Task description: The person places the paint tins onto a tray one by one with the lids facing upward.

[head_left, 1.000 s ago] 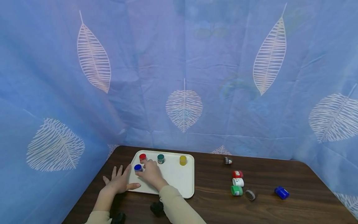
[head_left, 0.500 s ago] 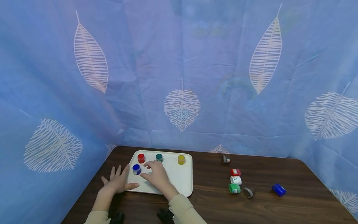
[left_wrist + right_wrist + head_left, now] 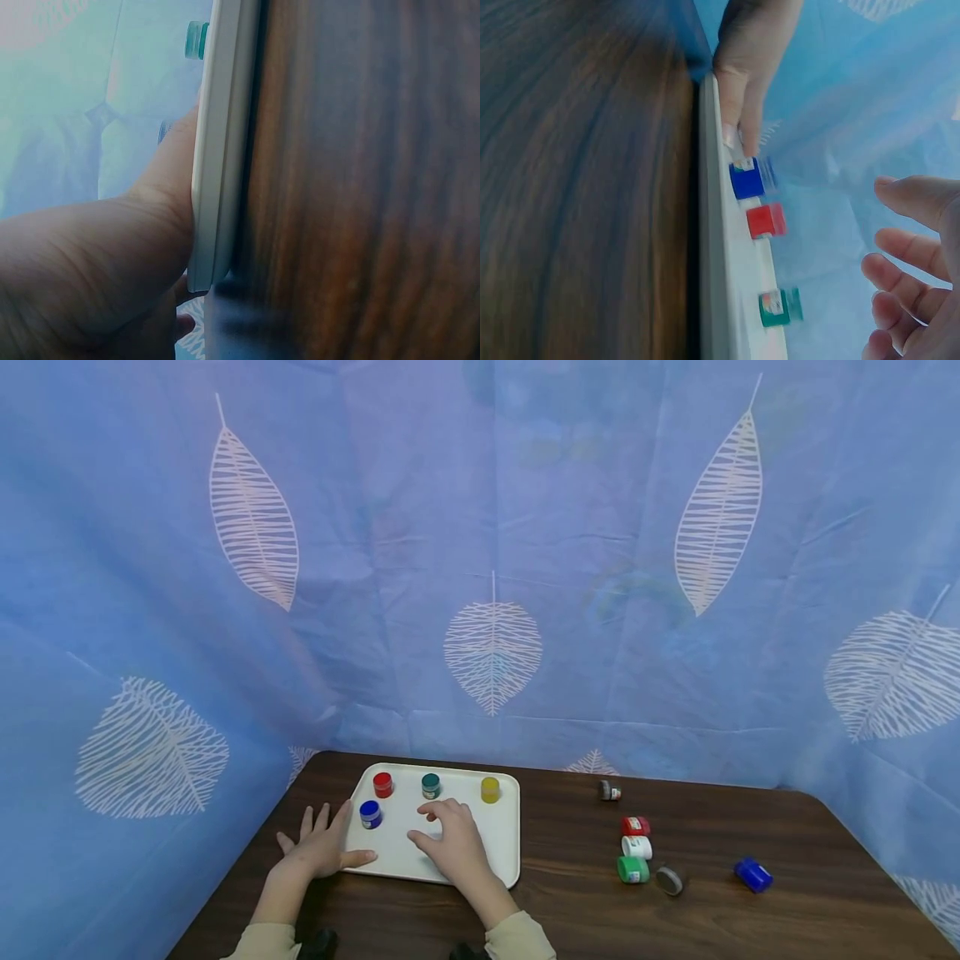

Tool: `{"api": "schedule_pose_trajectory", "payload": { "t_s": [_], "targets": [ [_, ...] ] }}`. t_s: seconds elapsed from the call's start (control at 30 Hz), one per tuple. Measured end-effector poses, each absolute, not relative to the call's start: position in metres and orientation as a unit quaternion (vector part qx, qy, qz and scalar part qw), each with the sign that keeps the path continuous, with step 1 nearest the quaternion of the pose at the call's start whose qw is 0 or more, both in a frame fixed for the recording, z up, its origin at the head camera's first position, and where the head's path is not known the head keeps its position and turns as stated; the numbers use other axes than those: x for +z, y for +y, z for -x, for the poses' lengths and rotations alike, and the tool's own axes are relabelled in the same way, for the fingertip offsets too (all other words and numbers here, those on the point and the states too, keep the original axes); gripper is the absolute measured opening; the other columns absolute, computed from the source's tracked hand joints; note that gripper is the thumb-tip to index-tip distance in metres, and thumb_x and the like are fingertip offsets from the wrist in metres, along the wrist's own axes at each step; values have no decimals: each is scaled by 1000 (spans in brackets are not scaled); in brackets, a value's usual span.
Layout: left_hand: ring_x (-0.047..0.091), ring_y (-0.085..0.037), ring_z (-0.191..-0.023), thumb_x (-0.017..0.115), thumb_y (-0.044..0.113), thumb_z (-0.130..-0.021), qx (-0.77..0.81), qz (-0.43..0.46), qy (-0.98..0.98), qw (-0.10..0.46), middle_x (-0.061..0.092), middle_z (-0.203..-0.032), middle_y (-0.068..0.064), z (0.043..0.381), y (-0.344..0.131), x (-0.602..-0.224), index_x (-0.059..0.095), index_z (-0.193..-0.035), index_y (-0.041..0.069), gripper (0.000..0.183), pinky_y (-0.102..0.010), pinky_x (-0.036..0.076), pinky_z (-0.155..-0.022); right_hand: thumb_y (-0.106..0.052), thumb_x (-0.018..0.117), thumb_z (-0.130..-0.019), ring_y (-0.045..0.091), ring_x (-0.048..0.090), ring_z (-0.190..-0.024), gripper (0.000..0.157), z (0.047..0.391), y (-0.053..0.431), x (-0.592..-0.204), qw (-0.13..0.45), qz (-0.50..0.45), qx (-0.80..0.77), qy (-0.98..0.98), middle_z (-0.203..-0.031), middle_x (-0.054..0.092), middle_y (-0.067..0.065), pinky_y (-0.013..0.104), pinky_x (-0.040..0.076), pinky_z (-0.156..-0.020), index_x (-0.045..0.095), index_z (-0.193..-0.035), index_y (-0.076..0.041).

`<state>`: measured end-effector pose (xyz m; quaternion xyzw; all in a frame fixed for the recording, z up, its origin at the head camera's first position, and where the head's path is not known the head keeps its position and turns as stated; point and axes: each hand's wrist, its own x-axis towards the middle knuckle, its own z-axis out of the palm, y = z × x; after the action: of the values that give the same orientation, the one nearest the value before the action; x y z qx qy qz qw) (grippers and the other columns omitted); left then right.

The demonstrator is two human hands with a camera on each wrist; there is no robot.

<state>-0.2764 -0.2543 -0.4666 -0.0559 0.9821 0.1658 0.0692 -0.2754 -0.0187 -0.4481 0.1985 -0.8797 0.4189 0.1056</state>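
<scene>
My left hand rests on the front left corner of a white tray, fingers spread and thumb lying over the rim. Above the middle of the tray hovers my right hand, its fingers loosely bent and holding nothing. Four small paint jars stand upright on the tray: a blue jar nearest the left hand, a red jar behind it, a dark green jar at the back, and a yellow jar at the back right. In the right wrist view the right fingers are apart from the jars.
On the dark wooden table to the right lie more jars: red, white and green in a row, a grey one beside them, a blue one farther right and a dark one behind.
My right hand has let go of the blue jar, leaving it on the tray, and has drawn back to the right with its fingers parted. The left hand stays in place.
</scene>
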Motion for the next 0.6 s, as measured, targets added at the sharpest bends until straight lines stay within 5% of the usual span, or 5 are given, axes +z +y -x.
{"api": "schedule_pose_trajectory", "payload": {
  "t_s": [0.6],
  "targets": [
    [-3,-58,-143,68,77,-66,183,56,978,80,11,-156,-37,278,-257,-468,20,-155,7,123,-86,-4,-98,-25,77,-83,17,52,-86,31,271,40,-435,178,-163,387,-890,-94,66,6,28,44,-69,71,-109,-10]
  ]
}}
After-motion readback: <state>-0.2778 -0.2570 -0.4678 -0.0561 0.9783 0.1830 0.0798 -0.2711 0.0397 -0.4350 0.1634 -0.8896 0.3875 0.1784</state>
